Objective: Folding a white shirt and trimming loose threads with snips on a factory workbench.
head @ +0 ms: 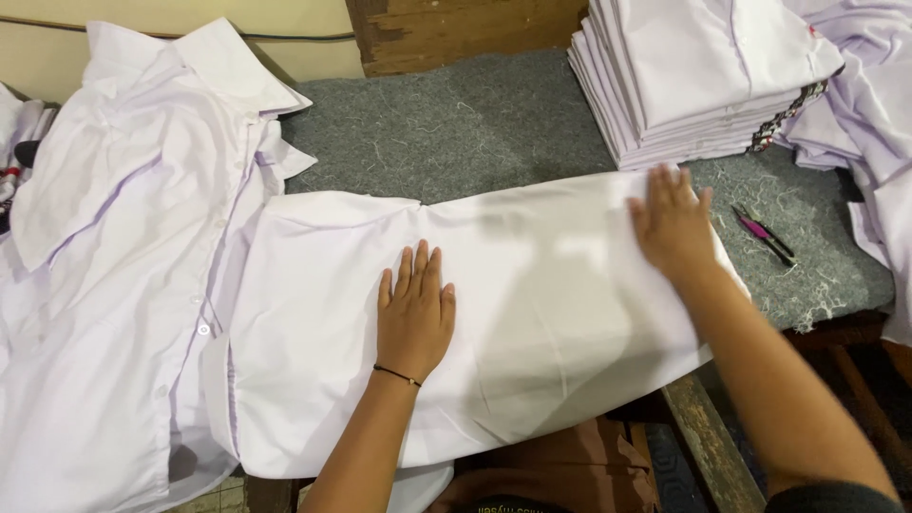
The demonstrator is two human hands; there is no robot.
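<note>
A white shirt (532, 313), partly folded into a long rectangle, lies across the grey felt table (475, 123). My left hand (414, 313) presses flat on its middle, fingers together, a thin black band around the wrist. My right hand (671, 220) lies flat on the shirt's far right end, fingers spread a little. Neither hand holds anything.
A loose heap of white shirts (114, 247) covers the left side. A neat stack of folded white shirts (693, 76) stands at the back right, with more loose shirts (869, 104) beyond. Small purple-handled snips (763, 234) lie on the felt right of my right hand. Wooden table edge (712, 446) below.
</note>
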